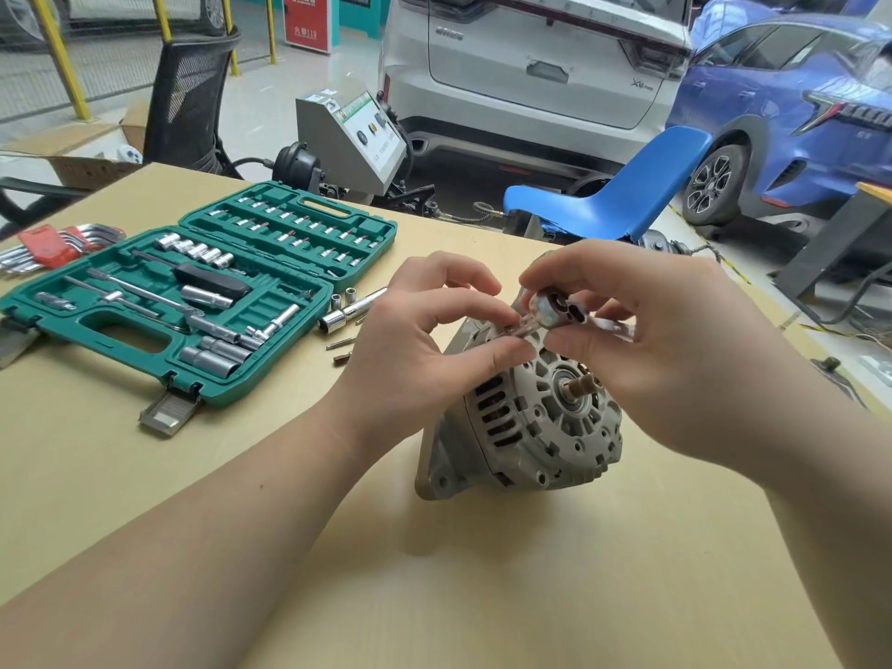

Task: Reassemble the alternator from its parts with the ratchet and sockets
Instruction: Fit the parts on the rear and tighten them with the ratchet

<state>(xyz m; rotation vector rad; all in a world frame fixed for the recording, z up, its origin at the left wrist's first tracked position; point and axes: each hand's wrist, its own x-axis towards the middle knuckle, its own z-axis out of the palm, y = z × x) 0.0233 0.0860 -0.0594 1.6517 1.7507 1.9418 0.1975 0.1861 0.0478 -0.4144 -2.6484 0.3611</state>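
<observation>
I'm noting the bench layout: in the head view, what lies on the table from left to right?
Hex key set → green socket case → loose sockets → left hand → ratchet head → right hand, the alternator sitting below both hands.

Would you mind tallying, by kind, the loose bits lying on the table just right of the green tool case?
Sockets: 3 (one large, two small)
Extension bar: 1
Screwdriver bits: 2, possibly a third, too small to tell
Total: 6
</observation>
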